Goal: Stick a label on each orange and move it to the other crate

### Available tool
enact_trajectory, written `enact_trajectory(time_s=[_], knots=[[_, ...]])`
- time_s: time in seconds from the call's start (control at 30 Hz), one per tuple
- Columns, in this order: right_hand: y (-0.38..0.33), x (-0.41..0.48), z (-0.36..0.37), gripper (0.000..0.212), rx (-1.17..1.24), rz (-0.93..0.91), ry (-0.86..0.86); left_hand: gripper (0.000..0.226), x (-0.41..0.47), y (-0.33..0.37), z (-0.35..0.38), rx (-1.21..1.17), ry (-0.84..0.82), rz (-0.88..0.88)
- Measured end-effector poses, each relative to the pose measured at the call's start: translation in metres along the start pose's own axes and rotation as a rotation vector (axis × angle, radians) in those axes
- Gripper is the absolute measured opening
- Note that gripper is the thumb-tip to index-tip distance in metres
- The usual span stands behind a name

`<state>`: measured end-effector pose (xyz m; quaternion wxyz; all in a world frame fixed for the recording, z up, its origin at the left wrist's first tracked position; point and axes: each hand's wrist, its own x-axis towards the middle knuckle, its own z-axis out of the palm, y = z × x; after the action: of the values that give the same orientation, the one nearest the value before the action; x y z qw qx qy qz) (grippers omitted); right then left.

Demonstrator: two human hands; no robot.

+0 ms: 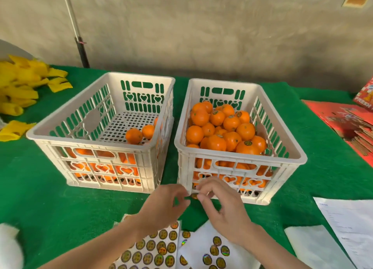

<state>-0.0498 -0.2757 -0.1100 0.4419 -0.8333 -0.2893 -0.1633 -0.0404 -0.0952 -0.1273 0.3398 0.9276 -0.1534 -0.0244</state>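
Note:
Two white slotted crates stand side by side on the green cloth. The left crate (50, 136) holds a few oranges (133, 135) near its front right. The right crate (290, 147) is heaped with oranges (217, 142), some bearing round labels. In front of the right crate, my left hand (161, 206) and my right hand (224, 206) meet over a small round label (194, 196). Fingertips of both hands pinch it. Sticker sheets (153, 248) with several round gold labels lie under my forearms.
Yellow foam fruit sleeves (22, 83) are piled at the far left. Red printed cartons (347, 123) lie at the right edge. White papers (347, 224) rest at the near right. A white soft object (9, 246) sits at the bottom left. A grey wall rises behind the table.

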Motion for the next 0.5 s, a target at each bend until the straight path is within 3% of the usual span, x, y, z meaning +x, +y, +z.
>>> enact_trajectory(time_s=[0.07,0.2,0.37,0.5], knots=[[-0.016,0.030,0.005,0.019,0.028,-0.050,0.069,0.007,0.002,0.000,-0.045,-0.113,0.202,0.104],[-0.038,0.106,0.034,0.021,0.011,-0.102,0.164,0.009,0.024,-0.020,-0.123,-0.243,0.460,0.028],[-0.041,0.210,0.103,0.027,-0.001,-0.019,0.121,0.018,0.061,-0.070,-0.184,-0.247,0.570,-0.157],[-0.027,0.271,0.157,0.042,-0.117,0.084,0.086,0.020,0.098,-0.119,-0.214,-0.072,0.466,-0.254]])
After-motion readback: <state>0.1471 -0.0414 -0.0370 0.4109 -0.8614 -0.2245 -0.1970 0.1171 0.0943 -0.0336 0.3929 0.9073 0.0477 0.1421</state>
